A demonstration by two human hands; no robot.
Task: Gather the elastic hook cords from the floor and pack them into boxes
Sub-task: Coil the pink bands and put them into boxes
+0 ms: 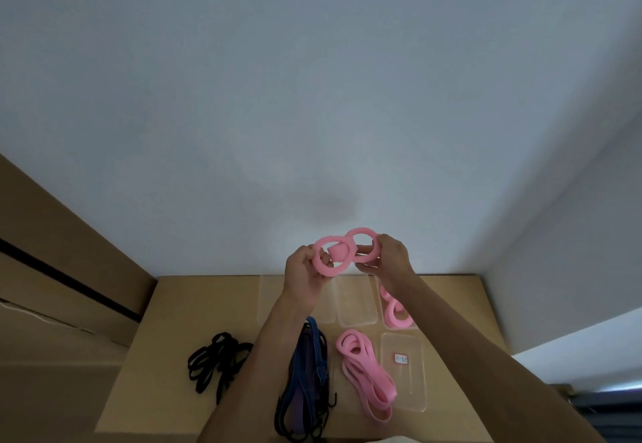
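Observation:
A pink elastic cord (342,251), coiled into a figure-eight, is held up in front of the wall. My left hand (303,274) grips its left loop and my right hand (391,256) pinches its right loop. Below on the cardboard surface (208,303) lie a loose pink cord bundle (366,371), a blue and purple cord bundle with hooks (307,380) and a black cord bundle (217,361). Another coiled pink cord (396,310) sits in a clear plastic box (382,303), partly hidden by my right forearm.
An empty clear box (356,301) stands beside the filled one, and a clear lid with a label (404,371) lies in front. Cardboard boxes (52,251) stack at the left. A white wall rises behind.

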